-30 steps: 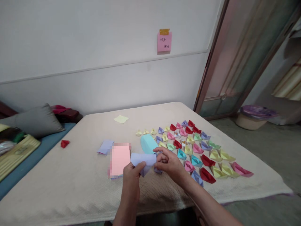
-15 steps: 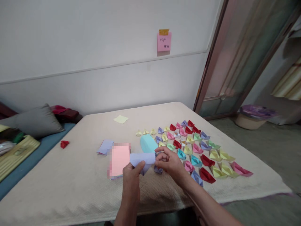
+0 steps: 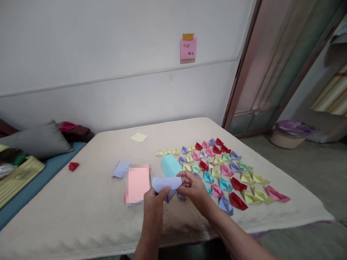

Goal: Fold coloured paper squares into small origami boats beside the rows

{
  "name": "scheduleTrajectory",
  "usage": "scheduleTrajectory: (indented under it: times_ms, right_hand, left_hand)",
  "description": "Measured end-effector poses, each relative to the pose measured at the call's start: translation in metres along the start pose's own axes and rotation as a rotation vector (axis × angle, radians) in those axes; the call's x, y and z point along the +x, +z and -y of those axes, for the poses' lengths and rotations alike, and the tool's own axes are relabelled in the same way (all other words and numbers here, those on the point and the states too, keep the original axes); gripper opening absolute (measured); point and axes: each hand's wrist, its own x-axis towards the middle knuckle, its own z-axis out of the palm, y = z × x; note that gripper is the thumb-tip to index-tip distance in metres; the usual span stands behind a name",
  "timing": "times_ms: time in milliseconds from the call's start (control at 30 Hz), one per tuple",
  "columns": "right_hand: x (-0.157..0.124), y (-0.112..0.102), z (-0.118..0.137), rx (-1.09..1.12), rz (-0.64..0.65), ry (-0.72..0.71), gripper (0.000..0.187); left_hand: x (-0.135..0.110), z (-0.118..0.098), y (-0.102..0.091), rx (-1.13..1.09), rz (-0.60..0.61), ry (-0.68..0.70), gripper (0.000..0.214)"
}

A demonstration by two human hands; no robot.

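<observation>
A partly folded sheet of lilac paper (image 3: 166,183) is held up over the near part of the covered surface, a pointed flap hanging below its straight band. My left hand (image 3: 155,198) pinches it at the lower left, thumb across the front. With thumb and fingers, my right hand (image 3: 192,185) grips its right end. Behind the paper lies a light blue rounded sheet (image 3: 170,165). To the left is a stack of pink paper (image 3: 138,184), its edges blurred, beside several lilac sheets (image 3: 121,169). Rows of small folded paper boats (image 3: 216,171) stand to the right.
The cream cover (image 3: 81,213) spreads beneath everything. A yellow sheet (image 3: 139,137) lies at the back, a small red folded paper (image 3: 73,166) at far left. A grey cushion (image 3: 40,139) rests beyond the left edge; a lidded tub (image 3: 290,139) stands on the floor at right.
My right hand has closed onto the right end of the lilac paper, its fingers drawn in. Both hands and the paper have shifted slightly right.
</observation>
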Motion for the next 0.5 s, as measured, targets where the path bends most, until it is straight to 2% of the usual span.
scheduleTrajectory:
  times_ms: [233,500]
  right_hand:
    - [-0.0026,0.0050,-0.0035,0.085,-0.029,0.015,0.022]
    - [-0.0061,0.0056,0.0032,0.224,-0.074,0.088,0.023]
  left_hand:
    - [0.0017,0.0102,-0.0003,0.085,-0.031,0.049,0.024]
    - [0.0055,0.0102,-0.0037,-0.002,-0.061,0.054,0.022]
